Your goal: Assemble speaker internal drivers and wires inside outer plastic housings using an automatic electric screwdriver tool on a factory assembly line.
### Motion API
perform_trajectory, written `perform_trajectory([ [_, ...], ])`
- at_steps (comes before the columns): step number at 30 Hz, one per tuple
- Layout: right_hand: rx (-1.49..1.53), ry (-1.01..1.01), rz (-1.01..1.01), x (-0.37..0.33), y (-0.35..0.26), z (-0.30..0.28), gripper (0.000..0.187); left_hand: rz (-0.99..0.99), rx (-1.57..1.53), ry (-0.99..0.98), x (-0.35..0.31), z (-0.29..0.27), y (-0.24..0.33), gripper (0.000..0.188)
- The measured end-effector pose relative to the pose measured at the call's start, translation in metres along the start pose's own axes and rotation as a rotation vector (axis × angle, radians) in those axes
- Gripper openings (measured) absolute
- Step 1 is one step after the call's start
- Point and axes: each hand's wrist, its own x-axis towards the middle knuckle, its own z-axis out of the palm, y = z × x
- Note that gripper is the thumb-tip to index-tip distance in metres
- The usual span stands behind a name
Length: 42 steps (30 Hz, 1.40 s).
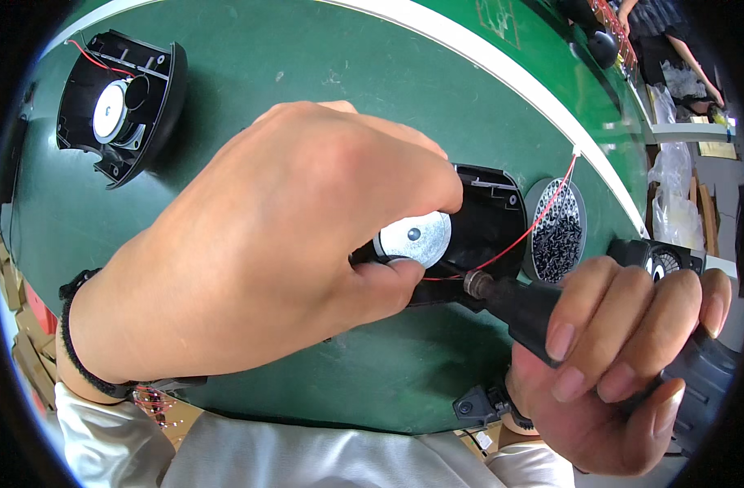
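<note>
My left hand (282, 211) reaches across the middle of the table, its thumb and fingers closed around a round speaker driver (421, 237) with a silvery magnet back. The driver sits in a black plastic housing (494, 203) that my hand partly covers. In my right hand (616, 398) is a black power screwdriver (522, 317), fingers wrapped about its body. Its metal nose points left at the housing's near side, beside the driver; the bit's contact with a screw cannot be made out. A thin red wire (520, 241) runs from the housing toward the upper right.
At the far left lies another black housing (164, 106) with a driver (110, 112) and red wire. Right of the middle stands a round dish (534, 199) of small black screws (557, 248). A white rim (502, 61) edges the green table (250, 61). Another person's arm (691, 67) shows top right.
</note>
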Motion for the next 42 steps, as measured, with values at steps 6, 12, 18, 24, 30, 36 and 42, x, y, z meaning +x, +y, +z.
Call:
perform_trajectory([
  [6,0.04,-0.158,-0.07,0.007,0.012,-0.006,0.037,-0.019,0.035,0.051,-0.003,0.003,0.001,0.037],
  [12,0.138,-0.751,-0.275,0.028,0.025,-0.032,0.037,0.009,0.068,0.121,-0.003,0.01,0.006,0.037],
  [18,0.002,-0.103,-0.127,0.0,0.027,0.012,0.035,-0.004,0.011,0.183,-0.007,0.009,-0.003,0.036],
  [24,0.052,0.002,-0.02,0.006,0.017,0.016,0.046,-0.119,0.163,-0.045,0.005,-0.007,0.024,0.035],
  [30,0.256,0.084,-0.075,0.013,-0.004,0.005,0.05,-0.19,0.0,-0.064,-0.002,-0.006,0.022,0.038],
  [36,0.084,0.363,-0.491,0.034,-0.048,-0.046,0.032,-0.521,-0.178,-0.196,0.037,-0.032,-0.006,0.038],
  [42,0.161,0.555,-0.406,0.05,-0.044,-0.071,0.03,-0.791,-0.029,0.107,0.16,-0.08,-0.066,0.029],
])
